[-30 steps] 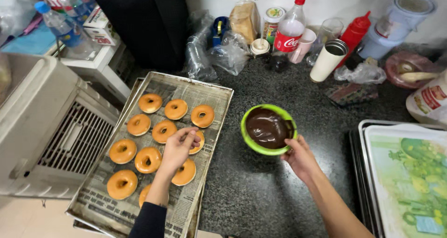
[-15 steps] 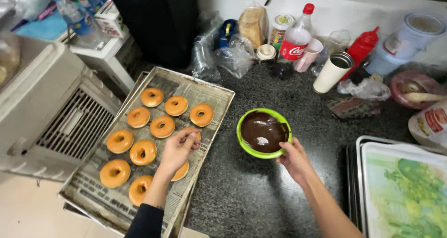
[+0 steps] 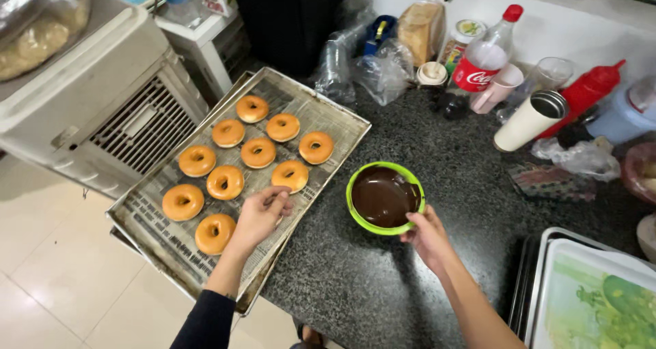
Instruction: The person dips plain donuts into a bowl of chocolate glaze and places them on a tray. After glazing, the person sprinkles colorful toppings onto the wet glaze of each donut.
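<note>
A metal tray (image 3: 157,243) lined with newspaper hangs over the counter's left edge and holds several glazed donuts (image 3: 225,182). My left hand (image 3: 258,216) rests on the tray's near right part. Its fingers curl down over a donut that is almost wholly hidden beneath it. A green bowl (image 3: 351,185) of dark chocolate glaze (image 3: 383,197) stands on the black speckled counter (image 3: 355,281) just right of the tray. My right hand (image 3: 427,240) pinches the bowl's near rim with thumb and fingers.
A white air cooler (image 3: 102,110) stands left of the tray, above a tiled floor. Along the back are plastic bags (image 3: 383,69), a soda bottle (image 3: 482,62), a pink cup, a white tumbler (image 3: 529,120) and a red squeeze bottle (image 3: 584,93). Stacked trays (image 3: 588,287) fill the right corner.
My left hand moved from a middle-row donut toward the tray's near right and closed over another one. The view shifted, and my right hand stayed on the bowl's rim.
</note>
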